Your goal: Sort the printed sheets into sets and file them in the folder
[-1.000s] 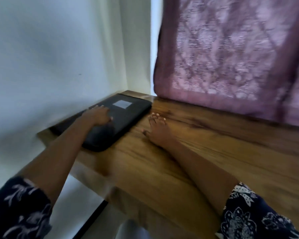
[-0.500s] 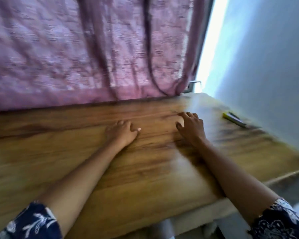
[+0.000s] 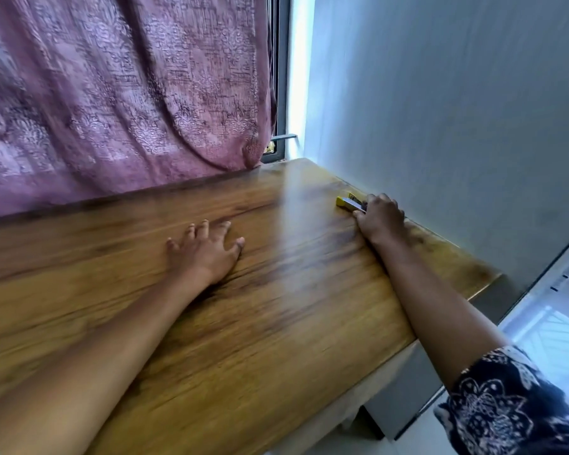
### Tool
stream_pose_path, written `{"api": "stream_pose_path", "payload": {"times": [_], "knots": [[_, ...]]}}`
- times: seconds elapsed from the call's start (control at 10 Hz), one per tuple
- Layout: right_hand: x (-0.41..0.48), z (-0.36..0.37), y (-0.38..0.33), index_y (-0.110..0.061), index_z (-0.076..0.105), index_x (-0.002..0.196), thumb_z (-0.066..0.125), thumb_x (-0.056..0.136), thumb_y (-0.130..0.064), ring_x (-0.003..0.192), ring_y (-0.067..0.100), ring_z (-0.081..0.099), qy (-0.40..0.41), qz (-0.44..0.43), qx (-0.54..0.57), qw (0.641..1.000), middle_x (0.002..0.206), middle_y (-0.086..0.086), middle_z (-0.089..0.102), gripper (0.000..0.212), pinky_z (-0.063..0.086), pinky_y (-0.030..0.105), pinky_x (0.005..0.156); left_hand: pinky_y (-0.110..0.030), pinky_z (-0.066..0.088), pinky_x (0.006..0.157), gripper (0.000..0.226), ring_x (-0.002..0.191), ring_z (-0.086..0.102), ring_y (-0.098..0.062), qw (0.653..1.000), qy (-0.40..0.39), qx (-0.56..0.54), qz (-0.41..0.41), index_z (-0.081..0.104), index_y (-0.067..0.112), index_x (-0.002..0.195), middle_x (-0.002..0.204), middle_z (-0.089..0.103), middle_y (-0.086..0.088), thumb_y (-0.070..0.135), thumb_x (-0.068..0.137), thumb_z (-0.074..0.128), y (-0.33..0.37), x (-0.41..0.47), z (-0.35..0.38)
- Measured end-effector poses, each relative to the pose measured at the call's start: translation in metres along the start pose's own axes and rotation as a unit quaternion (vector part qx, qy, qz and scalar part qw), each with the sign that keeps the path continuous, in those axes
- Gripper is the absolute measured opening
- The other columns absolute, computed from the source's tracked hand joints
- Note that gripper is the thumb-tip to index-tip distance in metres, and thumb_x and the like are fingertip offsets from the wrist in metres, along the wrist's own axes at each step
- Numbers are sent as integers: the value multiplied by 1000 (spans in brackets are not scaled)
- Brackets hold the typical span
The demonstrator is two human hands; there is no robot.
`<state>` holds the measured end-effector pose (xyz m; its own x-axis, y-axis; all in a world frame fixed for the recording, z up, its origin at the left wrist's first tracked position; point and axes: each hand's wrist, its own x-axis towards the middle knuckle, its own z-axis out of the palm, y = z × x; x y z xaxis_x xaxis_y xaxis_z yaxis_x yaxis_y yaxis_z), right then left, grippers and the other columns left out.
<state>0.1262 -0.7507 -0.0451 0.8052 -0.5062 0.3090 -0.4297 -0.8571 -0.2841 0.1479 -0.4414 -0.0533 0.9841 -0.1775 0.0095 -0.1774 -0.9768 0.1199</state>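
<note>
A small yellow and silver stapler [image 3: 349, 203] lies on the wooden table [image 3: 276, 323] at its far right, close to the wall. My right hand [image 3: 380, 218] is stretched out to it and its curled fingers close around the stapler's near end. My left hand [image 3: 204, 252] rests flat on the table's middle with its fingers spread and nothing under them. No printed sheets and no folder are in view.
A purple patterned curtain [image 3: 119, 93] hangs along the table's far edge. A pale wall [image 3: 440, 126] runs along the right side, with a window frame [image 3: 281, 139] in the corner. The table's right end drops off to the floor [image 3: 546, 339].
The view swung right, away from the black folder at the table's left end. My right hand reached right to the stapler by the wall and took hold of it. My left hand stayed flat on the table.
</note>
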Motion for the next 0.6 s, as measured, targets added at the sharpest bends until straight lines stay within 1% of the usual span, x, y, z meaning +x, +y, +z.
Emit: {"api": "stream_pose_path", "payload": {"times": [0.1,0.2,0.3,0.4,0.5,0.6], "knots": [[3,-5,11,-13,65,114,65,87,-31,114,33,52,4,19,46,999,118,14,60,32,40,38,91,-55,8,116,65,149,8,-24,1000,-1,0,-1,17,41,151,162,9,-2,69,93,21,-1,0,0],[2,-10,27,-17,66,117,68,86,-29,114,33,54,16,64,63,996,119,13,63,34,43,38,91,-55,8,116,65,149,7,-24,1000,-1,3,2,16,41,151,162,8,-1,69,93,21,0,-1,-1],[-1,-10,32,-15,67,116,70,85,-26,113,34,55,32,85,77,993,118,15,64,33,43,38,91,-55,7,116,65,149,7,-24,1000,-6,4,2,15,41,151,162,7,-1,69,93,20,-1,-2,-1],[2,-8,31,-16,66,118,69,85,-27,114,35,54,32,91,76,992,120,15,62,35,42,39,92,-55,6,116,65,149,7,-23,1000,-10,-2,-2,16,41,151,162,7,-1,69,93,21,0,0,-2],[-2,-12,31,-18,60,124,69,85,-30,120,35,46,29,106,84,990,127,15,54,42,38,41,96,-54,9,117,66,148,10,-23,1000,-3,-22,2,21,39,151,162,12,-1,69,92,25,0,-4,-4],[-20,-21,10,-19,55,128,68,85,-33,123,35,39,66,49,64,995,130,14,48,48,35,42,95,-50,20,115,64,145,23,-22,999,38,-29,18,33,34,147,158,25,-1,66,92,34,-10,-17,-12]]}}
